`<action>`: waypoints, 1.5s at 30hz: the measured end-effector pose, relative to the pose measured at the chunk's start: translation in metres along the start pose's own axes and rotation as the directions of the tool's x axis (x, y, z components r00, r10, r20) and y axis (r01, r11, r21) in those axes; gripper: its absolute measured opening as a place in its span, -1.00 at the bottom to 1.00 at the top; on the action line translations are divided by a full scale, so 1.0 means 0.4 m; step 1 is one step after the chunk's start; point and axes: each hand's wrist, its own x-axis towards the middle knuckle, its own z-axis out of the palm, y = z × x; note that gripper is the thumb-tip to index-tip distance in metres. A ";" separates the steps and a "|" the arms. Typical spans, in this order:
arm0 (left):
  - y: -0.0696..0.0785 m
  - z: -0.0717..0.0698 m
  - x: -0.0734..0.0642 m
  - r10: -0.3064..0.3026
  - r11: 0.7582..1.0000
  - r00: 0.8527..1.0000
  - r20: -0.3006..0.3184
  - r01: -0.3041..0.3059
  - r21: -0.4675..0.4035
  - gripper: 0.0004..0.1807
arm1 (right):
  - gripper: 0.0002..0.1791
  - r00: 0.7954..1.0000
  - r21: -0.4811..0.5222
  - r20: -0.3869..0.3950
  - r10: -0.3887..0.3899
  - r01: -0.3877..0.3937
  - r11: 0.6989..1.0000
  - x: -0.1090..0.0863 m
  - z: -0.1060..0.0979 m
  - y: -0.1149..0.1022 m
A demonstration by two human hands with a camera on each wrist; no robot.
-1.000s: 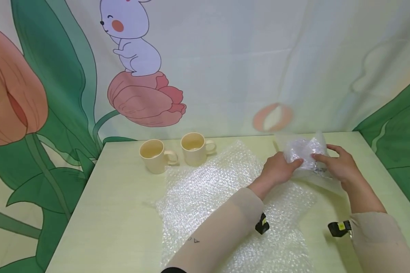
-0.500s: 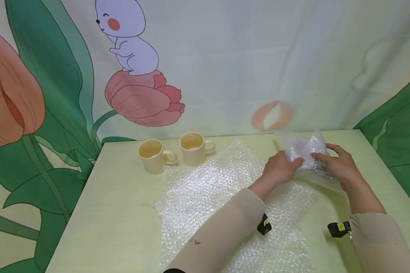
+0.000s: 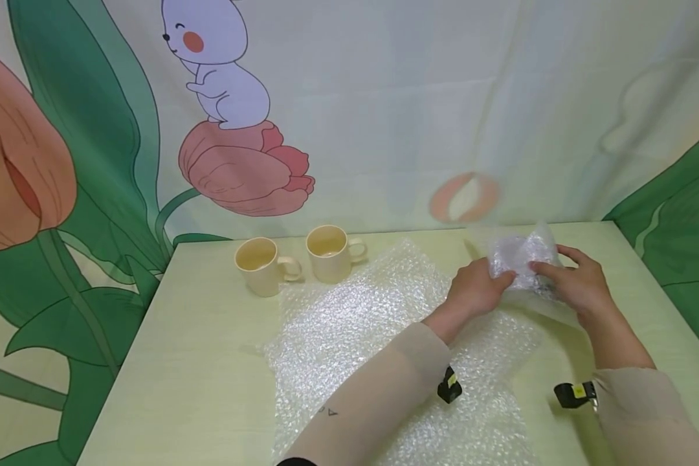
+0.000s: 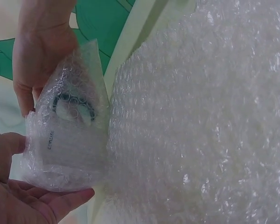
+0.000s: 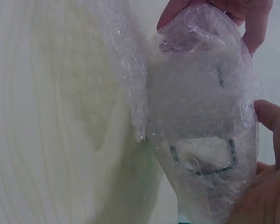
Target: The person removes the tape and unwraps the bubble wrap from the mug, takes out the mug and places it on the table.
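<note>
A pale mug wrapped in bubble wrap [image 3: 515, 255] is held up near the back right of the table. My left hand [image 3: 474, 289] grips its left side, thumb on the near face and fingers around the base end in the left wrist view. On the opposite side my right hand [image 3: 579, 281] holds the wrapped handle end, thumb and fingers pressing the plastic. Through the wrap, the mug [image 5: 191, 93] shows small dark lettering and a dark-lined handle [image 5: 205, 170] in the right wrist view. Some right-hand fingers are hidden behind the bundle in the left wrist view.
A large bubble wrap sheet [image 3: 355, 336] covers the middle of the pale table [image 3: 180, 356], under my left forearm. Two cream mugs, a left one [image 3: 260, 272] and a right one [image 3: 330, 259], stand behind its upper left corner. A printed curtain [image 3: 373, 129] hangs behind the table.
Both hands keep their hold on the wrapped mug with almost no movement. My right wrist shifts slightly left, and the head view has moved a little.
</note>
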 end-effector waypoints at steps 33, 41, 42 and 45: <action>-0.004 -0.138 -0.141 0.135 0.989 0.989 -0.053 -0.131 0.069 -0.31 | 0.01 0.991 -0.038 -0.019 -0.131 0.130 0.991 -0.146 0.020 -0.136; -0.035 -0.168 -0.193 0.150 0.982 0.987 -0.063 -0.141 0.123 -0.31 | 0.00 0.988 -0.071 0.010 -0.153 0.153 0.986 -0.188 0.057 -0.156; -0.040 -0.172 -0.200 0.147 0.982 0.987 -0.062 -0.138 0.130 -0.31 | -0.01 0.987 -0.074 0.015 -0.158 0.158 0.985 -0.192 0.063 -0.158; -0.054 -0.180 -0.219 0.131 0.983 0.990 -0.060 -0.122 0.134 -0.24 | 0.00 0.985 -0.092 0.031 -0.172 0.174 0.980 -0.205 0.080 -0.162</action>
